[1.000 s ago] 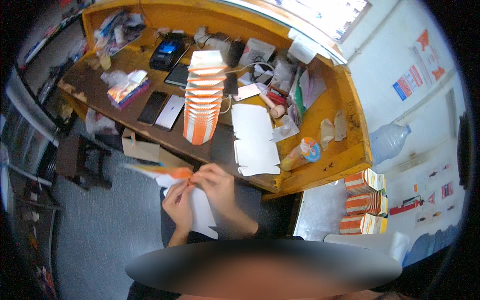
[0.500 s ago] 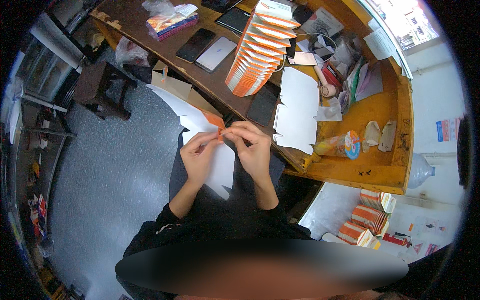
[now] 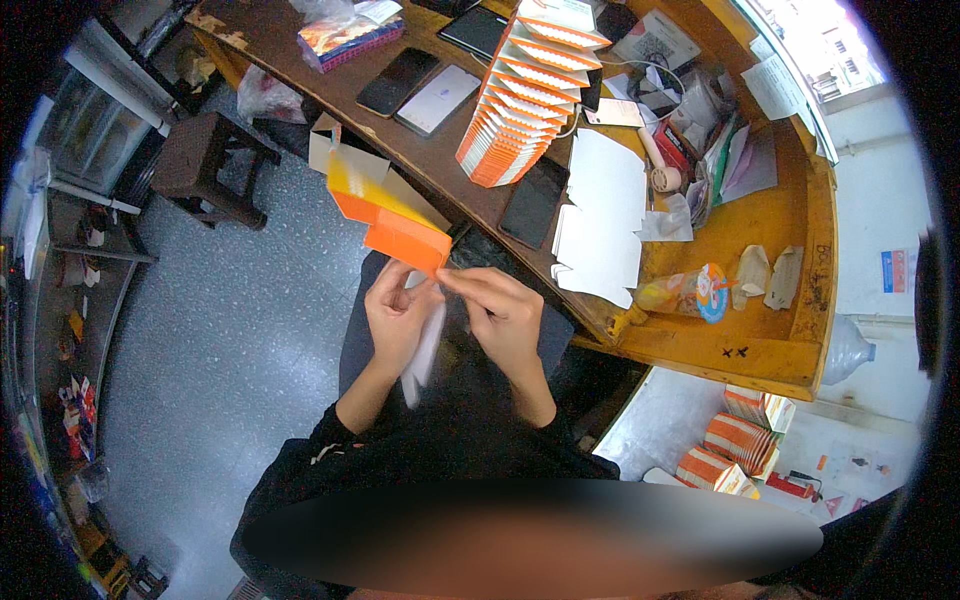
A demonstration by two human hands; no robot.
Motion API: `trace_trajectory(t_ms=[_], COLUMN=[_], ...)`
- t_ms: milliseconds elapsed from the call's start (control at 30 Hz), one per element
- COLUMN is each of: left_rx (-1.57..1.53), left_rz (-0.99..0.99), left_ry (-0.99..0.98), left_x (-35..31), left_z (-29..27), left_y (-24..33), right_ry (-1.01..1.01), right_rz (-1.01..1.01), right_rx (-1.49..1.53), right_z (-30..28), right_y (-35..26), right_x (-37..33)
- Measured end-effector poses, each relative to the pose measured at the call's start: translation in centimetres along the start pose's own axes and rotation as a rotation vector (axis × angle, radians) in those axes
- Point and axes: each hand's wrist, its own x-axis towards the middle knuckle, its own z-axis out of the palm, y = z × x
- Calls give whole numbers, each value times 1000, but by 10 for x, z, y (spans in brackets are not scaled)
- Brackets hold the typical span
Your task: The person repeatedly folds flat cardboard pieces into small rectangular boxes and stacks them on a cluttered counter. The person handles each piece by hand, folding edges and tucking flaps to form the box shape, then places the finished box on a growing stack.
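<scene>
A folding paper carton (image 3: 408, 242) is between my hands in front of my lap. Its orange and yellow printed side shows, and a white flap hangs blurred beneath it. My left hand (image 3: 396, 318) is closed on the carton's lower edge, fingers bent. At the near corner my right hand (image 3: 502, 312) pinches the same carton with thumb and fingertips. Beyond them a tall stack of nested orange-and-white cartons (image 3: 518, 115) stands on the wooden desk (image 3: 300, 90). Flat white carton blanks (image 3: 602, 225) lie right of that stack.
Between stack and blanks lies a dark phone (image 3: 533, 205); two more phones are farther left. A plastic cup (image 3: 688, 294) lies at the desk's right. Several carton stacks (image 3: 740, 440) sit at the lower right. A dark stool (image 3: 208, 168) stands on the floor at left.
The carton has turned, so its orange and yellow outside now shows where mostly white was visible before. Both hands stay close together on it, and the view has shifted slightly.
</scene>
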Motion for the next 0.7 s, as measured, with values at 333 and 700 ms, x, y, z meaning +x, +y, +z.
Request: trace_trajectory(t_ms=[333,700], left_rx=[538,85], left_rz=[-46,-443], left_ry=[-387,1], left_x=[-4,24], left_z=[-8,-30], left_y=[-8,15], right_ry=[41,-75], right_rz=[-133,-326], right_rx=[-240,-438], right_z=[9,25], right_y=[4,43], right_x=[6,-14])
